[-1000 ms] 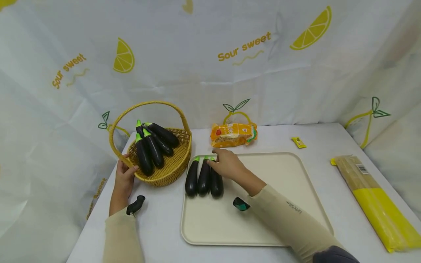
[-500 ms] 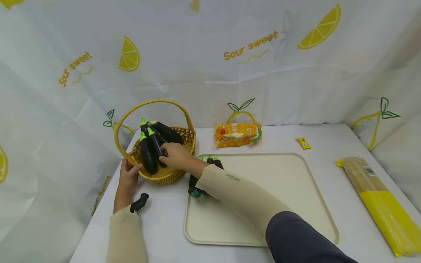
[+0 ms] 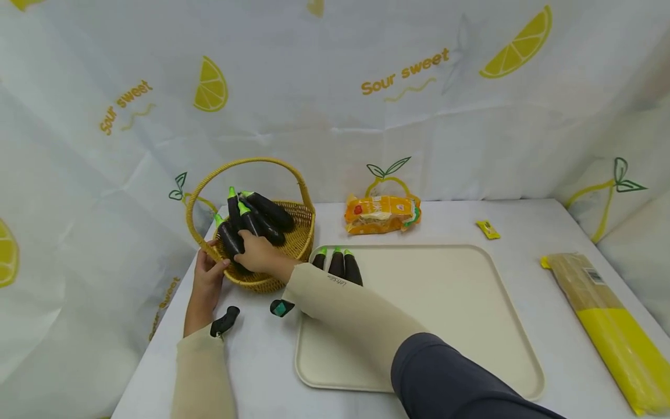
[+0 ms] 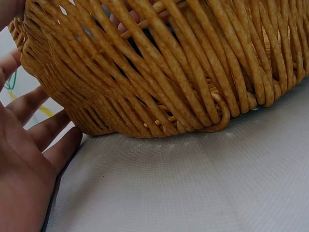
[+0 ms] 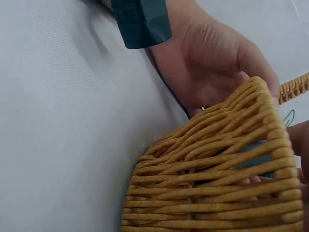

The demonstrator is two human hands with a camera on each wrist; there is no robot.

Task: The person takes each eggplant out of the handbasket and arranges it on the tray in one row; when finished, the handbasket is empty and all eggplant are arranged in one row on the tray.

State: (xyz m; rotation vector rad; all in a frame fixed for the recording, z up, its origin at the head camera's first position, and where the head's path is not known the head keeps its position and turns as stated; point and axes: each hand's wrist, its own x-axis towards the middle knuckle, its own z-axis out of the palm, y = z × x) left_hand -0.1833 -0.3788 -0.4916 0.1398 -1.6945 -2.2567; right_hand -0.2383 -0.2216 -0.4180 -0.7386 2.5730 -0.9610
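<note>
My left hand point(image 3: 208, 279) holds the left side of a wicker basket point(image 3: 300, 230) at the foot of its handle. Its thumb lies at the rim and its fingers spread along the outer weave point(image 4: 145, 72). Inside the basket, several dark purple eggplants lie with their green stems pointing away. My right hand point(image 3: 260, 254) reaches into the basket's front, thumb and fingers round the lower part of the leftmost eggplant point(image 3: 227, 234). Part of that eggplant is hidden by the hand. Through the weave in the right wrist view, bits of the right fingers point(image 5: 256, 186) show.
A beige tray point(image 3: 429, 326) stands right of the basket, with three eggplants point(image 3: 337, 265) at its upper left, partly covered by the right sleeve. Behind it lies an orange food packet point(image 3: 382, 215). A small yellow sachet point(image 3: 488, 229) and a long yellow noodle pack point(image 3: 609, 326) lie to the right.
My right hand has moved left from the tray's three eggplants into the basket, and then to its leftmost eggplant, which has shifted. My left hand stays on the basket.
</note>
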